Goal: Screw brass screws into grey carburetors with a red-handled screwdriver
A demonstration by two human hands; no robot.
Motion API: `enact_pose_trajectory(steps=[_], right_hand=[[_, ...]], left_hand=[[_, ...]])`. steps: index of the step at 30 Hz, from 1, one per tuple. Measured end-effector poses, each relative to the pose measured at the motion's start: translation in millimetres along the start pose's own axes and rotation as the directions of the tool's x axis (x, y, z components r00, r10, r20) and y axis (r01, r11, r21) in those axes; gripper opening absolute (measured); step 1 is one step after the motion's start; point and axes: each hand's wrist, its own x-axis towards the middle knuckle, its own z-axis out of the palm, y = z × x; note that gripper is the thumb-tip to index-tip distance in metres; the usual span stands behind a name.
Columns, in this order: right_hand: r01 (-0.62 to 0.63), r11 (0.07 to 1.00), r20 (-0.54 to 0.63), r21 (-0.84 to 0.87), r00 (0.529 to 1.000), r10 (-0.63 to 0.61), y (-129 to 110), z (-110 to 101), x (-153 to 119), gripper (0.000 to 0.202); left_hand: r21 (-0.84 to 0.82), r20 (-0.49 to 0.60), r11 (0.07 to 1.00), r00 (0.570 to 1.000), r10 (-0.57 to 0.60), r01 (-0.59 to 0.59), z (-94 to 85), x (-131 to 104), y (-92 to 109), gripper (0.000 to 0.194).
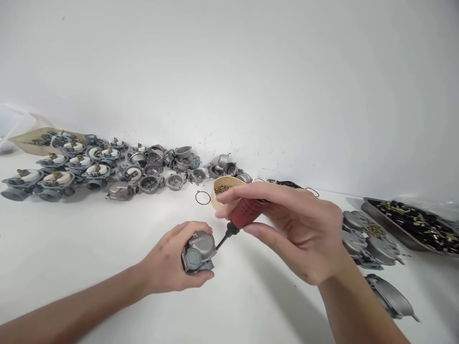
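My left hand [172, 260] is wrapped round a grey metal carburetor [201, 246] with a round cap facing me, held above the white table. In my right hand [297, 229] is a screwdriver with a red and black handle [245, 212], gripped between thumb and fingers. Its dark shaft slants down to the left, and the tip meets a small brass-coloured screw [215, 249] at the right edge of the carburetor. Just behind the handle stands a cream tub [216, 200] of brass screws, partly hidden by my fingers.
Carburetor bodies with white floats [59, 178] and metal bowls [148, 184] fill the back left. A black ring [202, 197] lies near the tub. At the right are several assembled units [389, 294] and a metal tray [369, 208] of dark parts. A wall rises behind.
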Motion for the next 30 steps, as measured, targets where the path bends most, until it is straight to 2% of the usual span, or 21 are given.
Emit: enact_pose_trajectory(steps=[2,4,6,9,13,17,19,22,26,28,30], right_hand=[[0.070,0.995,-0.063,-0.065,0.995,-0.074,3.5,1.2,0.8,0.045],[0.112,0.987,-0.088,-0.116,0.989,-0.122,6.6,2.2,1.4,0.042],[0.076,0.993,-0.057,-0.091,0.995,-0.081,7.6,2.7,1.0,0.037],[-0.004,1.000,-0.021,-0.028,1.000,0.004,6.7,2.6,-0.8,0.038],[0.083,0.986,-0.093,-0.144,0.991,-0.097,5.6,0.9,-1.8,0.038],[0.017,0.998,0.018,-0.068,1.000,-0.016,2.4,-2.1,-1.1,0.041],[0.024,0.996,0.001,-0.081,1.000,-0.024,1.4,-3.0,-0.6,0.043],[0.099,0.980,-0.066,-0.175,0.992,-0.112,0.6,-4.0,-0.2,0.047],[0.034,0.996,0.027,-0.088,0.999,-0.032,-0.6,-4.7,-0.4,0.041],[0.033,0.995,-0.010,-0.097,0.999,-0.034,0.0,-4.4,-0.4,0.041],[0.080,0.983,-0.076,-0.168,0.993,-0.093,0.9,-4.4,-0.4,0.044]], left_hand=[[-0.101,0.050,0.992,0.996,-0.074,0.079,1.0,-0.4,2.2,0.054],[-0.139,0.061,0.986,0.995,-0.083,0.091,1.2,-0.2,4.2,0.052],[-0.145,0.053,0.986,0.996,-0.074,0.081,0.9,0.5,5.0,0.050],[-0.134,0.057,0.988,0.996,-0.068,0.076,0.1,1.3,3.9,0.048],[-0.142,0.073,0.989,0.997,-0.040,0.051,-1.7,0.8,0.7,0.052],[-0.159,0.077,0.986,0.996,-0.036,0.047,-2.8,-0.3,-1.3,0.053],[-0.172,0.079,0.984,0.996,-0.034,0.047,-2.6,-0.5,-2.0,0.053],[-0.191,0.083,0.981,0.996,-0.031,0.046,-1.9,-0.5,-2.8,0.053],[-0.173,0.087,0.983,0.995,-0.043,0.058,-1.5,-0.3,-3.1,0.055],[-0.178,0.087,0.983,0.996,-0.038,0.053,-1.4,-0.3,-3.1,0.056],[-0.192,0.088,0.980,0.996,-0.032,0.049,-1.2,-0.5,-3.3,0.055]])
